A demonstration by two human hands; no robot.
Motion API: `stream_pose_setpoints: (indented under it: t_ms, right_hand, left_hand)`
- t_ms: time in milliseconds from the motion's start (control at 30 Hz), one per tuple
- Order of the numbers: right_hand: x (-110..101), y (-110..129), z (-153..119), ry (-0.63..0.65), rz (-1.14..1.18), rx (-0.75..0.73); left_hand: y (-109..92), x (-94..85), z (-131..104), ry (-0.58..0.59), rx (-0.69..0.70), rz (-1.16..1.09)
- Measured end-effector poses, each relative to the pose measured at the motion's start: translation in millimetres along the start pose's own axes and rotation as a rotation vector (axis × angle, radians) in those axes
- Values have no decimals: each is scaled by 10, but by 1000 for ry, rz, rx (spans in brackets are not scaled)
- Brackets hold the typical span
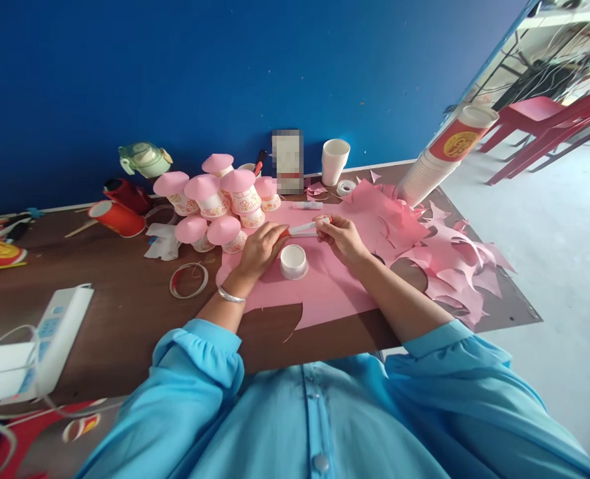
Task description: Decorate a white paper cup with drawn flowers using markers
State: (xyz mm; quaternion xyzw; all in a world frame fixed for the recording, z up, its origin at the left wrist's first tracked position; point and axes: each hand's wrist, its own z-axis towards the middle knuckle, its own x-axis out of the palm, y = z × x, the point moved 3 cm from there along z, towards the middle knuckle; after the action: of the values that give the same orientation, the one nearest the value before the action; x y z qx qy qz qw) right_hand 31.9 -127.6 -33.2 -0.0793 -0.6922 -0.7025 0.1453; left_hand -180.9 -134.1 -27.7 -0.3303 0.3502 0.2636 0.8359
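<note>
- Caution, centre of frame: white cup could tip if a descending hand knocks it
- Left hand, centre: fingers closed around one end of slim white item, type unclear
- Right hand, right of centre: fingertips pinch opposite end
- Beyond, upper left of centre: pink-topped cups

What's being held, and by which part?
A slim white-and-red item, too small to identify: left hand at one end, right hand at the other.
</note>
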Motion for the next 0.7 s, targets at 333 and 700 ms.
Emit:
stream_pose_setpoints:
  t_ms: [333,700]
  right_hand:
    - [-467,180,97,-324,212,-85]
    - [-325,175,25,-214,176,-83]
  left_hand:
    - [-2,24,-14,232,54,-3]
    - [53,51,36,190,-18,-48]
